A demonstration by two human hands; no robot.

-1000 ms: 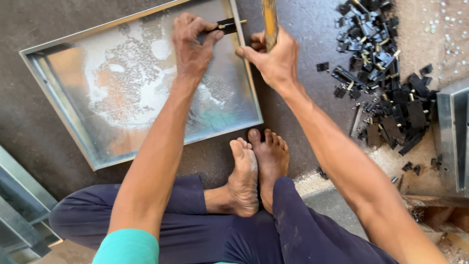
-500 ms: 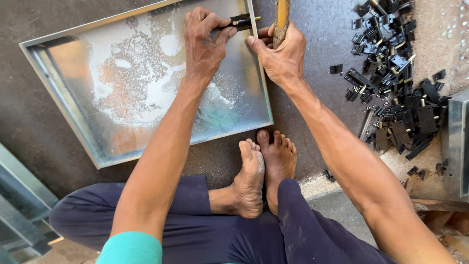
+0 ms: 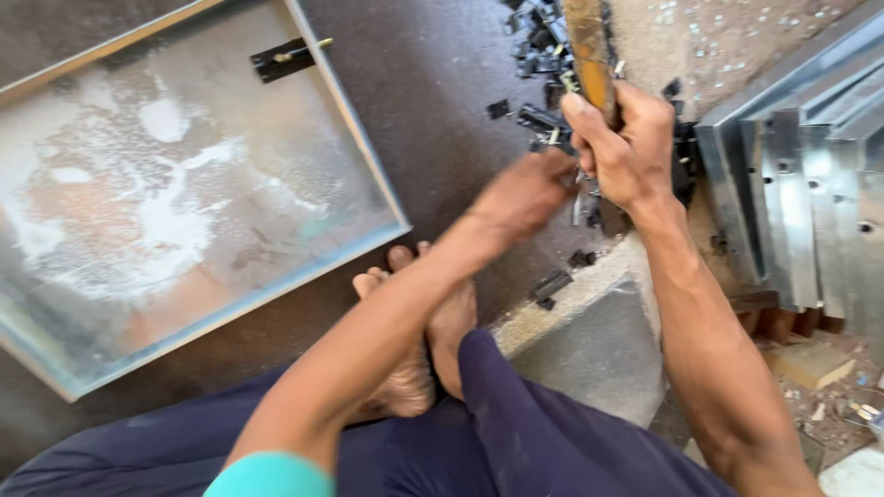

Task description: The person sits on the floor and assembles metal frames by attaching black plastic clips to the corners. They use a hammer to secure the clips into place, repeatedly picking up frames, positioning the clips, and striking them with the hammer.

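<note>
My right hand [image 3: 626, 147] grips the wooden handle of a tool [image 3: 589, 55] that points up out of the frame; its head is hidden. My left hand [image 3: 525, 193], blurred by motion, reaches across to the pile of small black metal parts [image 3: 552, 64] on the dark floor; whether it holds anything I cannot tell. A shallow galvanised metal tray [image 3: 359, 156] lies at the left, with a small black latch part [image 3: 285, 57] resting at its far right corner.
My bare feet [image 3: 424, 322] and dark blue trousers [image 3: 516, 433] sit below the tray. Stacked grey metal channels [image 3: 801, 175] stand at the right, with a pale block [image 3: 810, 364] and debris beneath. A concrete slab [image 3: 589, 340] lies by my right leg.
Both hands left the tray's far right corner and moved right to the pile of black parts. The black latch part stays on the tray. The view swung right.
</note>
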